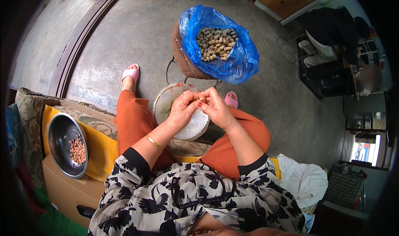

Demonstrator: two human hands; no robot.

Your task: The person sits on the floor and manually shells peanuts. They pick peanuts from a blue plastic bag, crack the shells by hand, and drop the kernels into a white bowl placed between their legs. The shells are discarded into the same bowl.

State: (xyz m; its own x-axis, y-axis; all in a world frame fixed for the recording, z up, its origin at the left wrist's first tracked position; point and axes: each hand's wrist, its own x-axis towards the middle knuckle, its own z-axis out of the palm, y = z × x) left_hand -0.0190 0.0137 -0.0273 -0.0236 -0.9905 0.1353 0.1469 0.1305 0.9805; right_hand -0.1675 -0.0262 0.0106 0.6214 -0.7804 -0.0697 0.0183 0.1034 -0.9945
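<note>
Both my hands meet over a lined waste bin (194, 127) between my knees. A peanut (202, 99) is pinched between the fingertips of my left hand (184, 106) and my right hand (218, 108); the fingers hide most of it. Beyond the bin, unshelled peanuts (216, 44) fill the middle of an open blue plastic bag (246, 56), which rests on a brown padded stool (180, 52). To my left, shelled peanut kernels (78, 150) lie at one side of a metal bowl (59, 142).
The bowl sits across a yellow towel (99, 161) and a cardboard box (67, 189). A white cloth (302, 180) lies at my right. Farther right, a person in dark clothing (327, 27) bends near a table, with another person (369, 77) close by. A door track (84, 42) crosses the floor.
</note>
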